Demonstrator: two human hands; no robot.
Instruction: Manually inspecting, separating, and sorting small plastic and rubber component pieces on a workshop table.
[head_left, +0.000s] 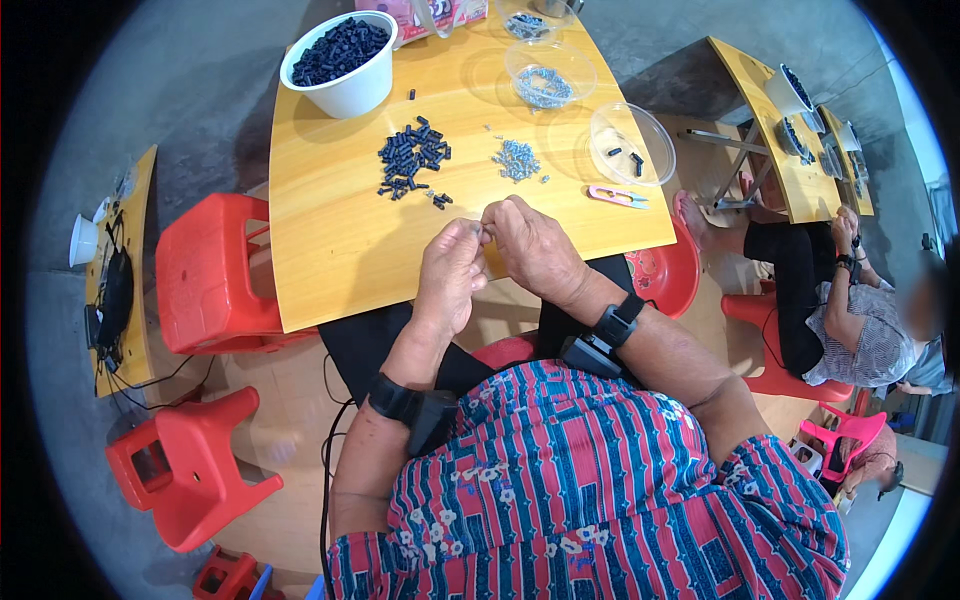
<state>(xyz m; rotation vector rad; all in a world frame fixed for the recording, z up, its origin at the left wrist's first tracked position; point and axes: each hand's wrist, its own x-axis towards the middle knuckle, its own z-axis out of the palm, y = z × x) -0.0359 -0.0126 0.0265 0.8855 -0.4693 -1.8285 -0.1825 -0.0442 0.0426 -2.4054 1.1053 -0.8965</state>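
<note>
My left hand (453,275) and my right hand (535,245) meet over the front part of the yellow wooden table (330,260). Both have their fingers pinched together at the tips; whatever lies between them is too small and covered to name. Just beyond them lies a loose pile of small dark cylindrical parts (412,155), with a few strays nearer my left hand. Right of it sits a smaller heap of tiny clear, silvery parts (516,160). Pink-handled thread snips (617,196) lie right of my right hand, beside a clear round dish (655,150) holding a few dark parts.
A white bucket (352,97) full of dark parts stands at the far left of the table. Clear bowls (575,65) of silvery parts stand at the far right. Red stools (215,270) flank the table's left side, and a red basin (675,270) its right. Another person (860,320) sits at right.
</note>
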